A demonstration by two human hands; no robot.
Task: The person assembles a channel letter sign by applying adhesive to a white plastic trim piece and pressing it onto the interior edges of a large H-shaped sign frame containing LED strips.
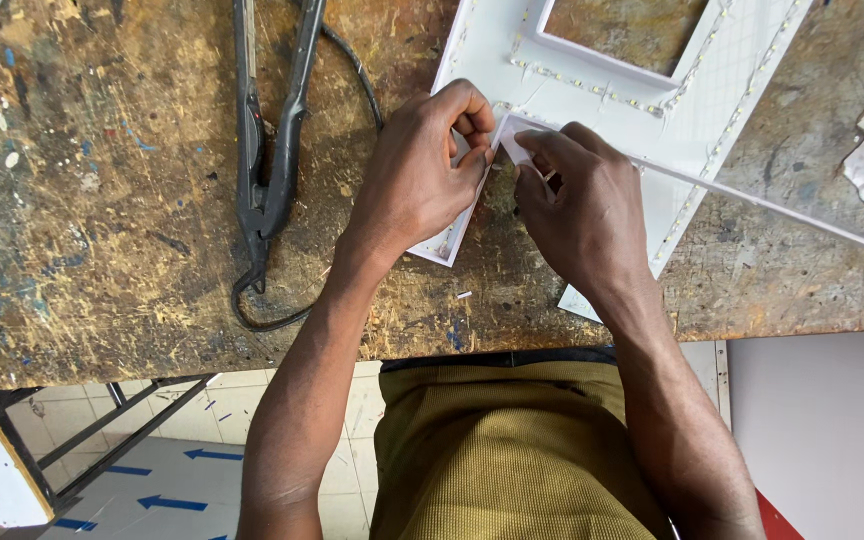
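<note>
Both hands pinch a thin white strip (pixel 652 170) at the white panel's (pixel 592 45) corner, near the desk's (pixel 102 200) front edge. Left hand (pixel 422 170) fingers closed on it, right hand (pixel 582 200) pressing; seemingly seating the strip, steady pressure needed.

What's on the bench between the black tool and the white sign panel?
In the head view, the left hand and a black cable lie between the black tool and white panel.
</note>
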